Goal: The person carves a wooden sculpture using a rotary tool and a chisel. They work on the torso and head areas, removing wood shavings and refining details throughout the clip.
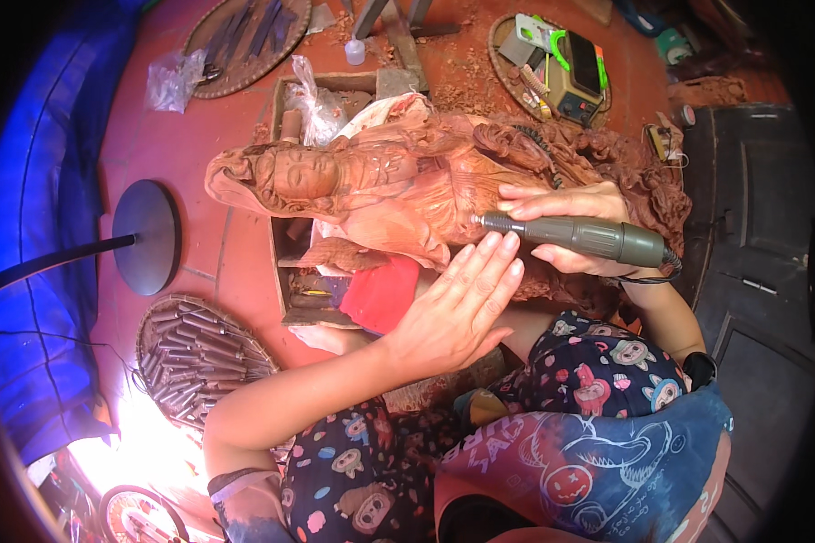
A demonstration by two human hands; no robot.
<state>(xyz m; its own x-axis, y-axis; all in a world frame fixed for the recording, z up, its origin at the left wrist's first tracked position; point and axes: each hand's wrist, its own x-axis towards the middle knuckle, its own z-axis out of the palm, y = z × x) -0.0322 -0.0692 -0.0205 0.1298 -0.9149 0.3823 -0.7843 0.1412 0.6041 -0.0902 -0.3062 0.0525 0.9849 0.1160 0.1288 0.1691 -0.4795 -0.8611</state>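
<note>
A carved reddish wooden statue (398,181) of a robed figure lies on its back before me, its head to the left. My right hand (580,206) is wrapped round a dark green rotary tool handpiece (602,237), whose metal tip points left at the folds of the robe. A black cord leaves the tool's right end near my wrist. My left hand (466,294) is open, fingers straight and side by side, their tips just below the tool's front end. Whether those fingertips touch the tool or the wood I cannot tell.
A wooden crate (285,299) sits under the statue. Round baskets hold carving chisels (199,357) at the left, dark tools (249,32) at the back and a control box (578,95) at the back right. A lamp base (147,237) stands left; a dark cabinet (770,226) stands right.
</note>
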